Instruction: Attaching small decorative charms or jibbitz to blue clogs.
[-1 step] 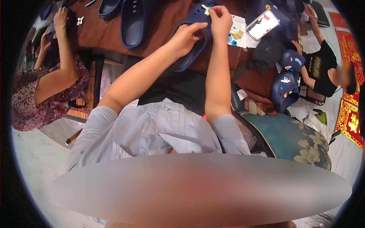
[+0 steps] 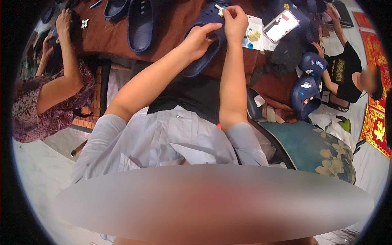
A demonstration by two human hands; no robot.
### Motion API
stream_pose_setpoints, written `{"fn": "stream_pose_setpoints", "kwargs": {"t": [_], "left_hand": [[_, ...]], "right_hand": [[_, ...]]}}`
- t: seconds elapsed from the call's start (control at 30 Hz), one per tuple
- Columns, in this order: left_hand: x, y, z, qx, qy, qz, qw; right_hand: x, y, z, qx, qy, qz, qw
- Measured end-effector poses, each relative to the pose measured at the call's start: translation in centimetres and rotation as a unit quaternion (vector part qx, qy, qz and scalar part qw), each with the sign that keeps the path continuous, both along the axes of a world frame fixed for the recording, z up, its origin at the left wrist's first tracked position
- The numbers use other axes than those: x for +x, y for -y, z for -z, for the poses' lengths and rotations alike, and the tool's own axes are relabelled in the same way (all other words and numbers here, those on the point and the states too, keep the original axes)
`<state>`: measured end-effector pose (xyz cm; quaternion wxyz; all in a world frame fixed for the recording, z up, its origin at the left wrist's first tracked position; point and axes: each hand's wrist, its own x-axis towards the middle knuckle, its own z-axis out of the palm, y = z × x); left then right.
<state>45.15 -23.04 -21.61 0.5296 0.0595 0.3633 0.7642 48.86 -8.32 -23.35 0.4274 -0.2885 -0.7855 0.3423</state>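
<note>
A navy clog (image 2: 200, 64) lies at the table's near edge, its holed toe pointing away from me. My left hand (image 2: 200, 41) grips it by the side, thumb stretched across the top and the other fingers partly hidden. At the toe, my right hand (image 2: 236, 25) pinches a small white charm (image 2: 221, 11) against the holes; whether it is seated in one I cannot tell. Right of that hand, a white sheet (image 2: 257, 24) carries several yellow and blue charms (image 2: 255, 35). To the left lies another navy clog (image 2: 140, 30), without charms on the part I see.
A lit phone (image 2: 281, 26) rests right of the sheet. Charm-covered navy clogs (image 2: 306, 92) are stacked at the table's right side. A loose white charm (image 2: 84, 23) lies on the brown cloth (image 2: 106, 38) at left. Co-workers sit on both sides; a green cushion (image 2: 302, 143) is beside me.
</note>
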Motion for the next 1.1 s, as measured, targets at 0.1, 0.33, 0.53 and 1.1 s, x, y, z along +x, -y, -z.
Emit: {"fn": "stream_pose_setpoints", "kwargs": {"t": [0.1, 0.33, 0.53, 1.1], "left_hand": [[0.0, -1.0, 1.1, 0.016, 0.050, 0.012, 0.999], [-0.8, -1.9, 1.9, 0.033, 0.103, 0.026, 0.994], [-1.0, -1.4, 0.5, 0.073, 0.119, 0.059, 0.988], [-0.8, -1.6, 1.3, 0.073, 0.085, 0.019, 0.994]], "right_hand": [[0.7, 0.7, -0.4, 0.106, 0.055, 0.039, 0.992], [1.0, 1.6, -2.3, 0.174, 0.075, 0.030, 0.981], [1.1, 1.9, -2.5, 0.181, 0.053, 0.021, 0.982], [2.5, 2.5, -4.3, 0.220, 0.114, -0.050, 0.967]]}}
